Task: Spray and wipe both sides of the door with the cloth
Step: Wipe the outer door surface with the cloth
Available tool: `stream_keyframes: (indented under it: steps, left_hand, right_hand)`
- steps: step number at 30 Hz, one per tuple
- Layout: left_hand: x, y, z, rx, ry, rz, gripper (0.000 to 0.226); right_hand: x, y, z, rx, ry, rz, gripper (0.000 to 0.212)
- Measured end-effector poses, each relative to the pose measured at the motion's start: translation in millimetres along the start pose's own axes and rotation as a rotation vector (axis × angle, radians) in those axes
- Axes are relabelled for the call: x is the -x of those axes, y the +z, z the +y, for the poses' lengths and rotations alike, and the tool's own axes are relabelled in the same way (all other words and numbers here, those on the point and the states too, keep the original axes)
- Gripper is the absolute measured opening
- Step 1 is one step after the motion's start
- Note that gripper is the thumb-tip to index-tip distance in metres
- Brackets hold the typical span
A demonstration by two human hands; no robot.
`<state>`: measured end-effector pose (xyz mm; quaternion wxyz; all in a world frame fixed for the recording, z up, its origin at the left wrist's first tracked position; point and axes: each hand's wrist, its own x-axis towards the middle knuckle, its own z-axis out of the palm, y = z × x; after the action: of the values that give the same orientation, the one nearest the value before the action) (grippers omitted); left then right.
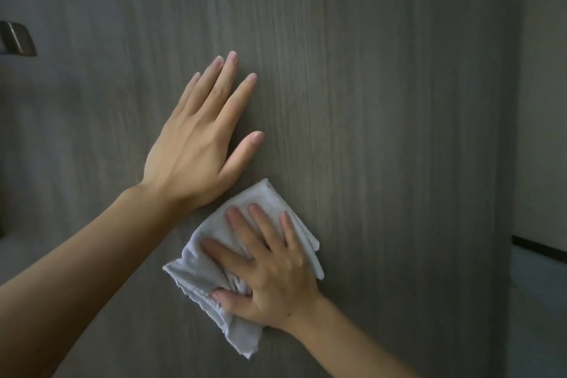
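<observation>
A grey wood-grain door (383,101) fills most of the view. My left hand (202,138) lies flat on it with fingers spread, holding nothing. Just below and to the right, my right hand (270,270) presses a folded white cloth (196,270) against the door face, fingers spread over it and thumb tucked into its folds. The cloth's frayed edge hangs below my palm. No spray bottle is in view.
A dark metal door handle (18,40) juts out at the far left edge. The door's right edge (506,163) runs vertically, with a pale wall (543,101) and a dark skirting strip (540,247) over a light floor beyond it.
</observation>
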<state>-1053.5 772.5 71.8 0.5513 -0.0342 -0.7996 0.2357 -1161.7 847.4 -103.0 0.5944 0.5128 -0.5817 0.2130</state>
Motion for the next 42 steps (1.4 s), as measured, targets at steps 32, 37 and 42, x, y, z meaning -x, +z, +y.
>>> stream_keyframes:
  steps: [32, 37, 42]
  left_hand:
    - [-55, 75, 122, -0.263, 0.025, 0.061, 0.059]
    - [-90, 100, 133, -0.299, -0.073, 0.054, 0.059]
    - [-103, 94, 126, -0.291, -0.141, 0.028, 0.058]
  right_hand:
    - [-60, -42, 242, -0.043, -0.154, 0.105, 0.066]
    - [-91, -57, 311, 0.033, -0.221, 0.128, 0.068]
    - [-112, -67, 344, 0.044, -0.176, 0.125, 0.067]
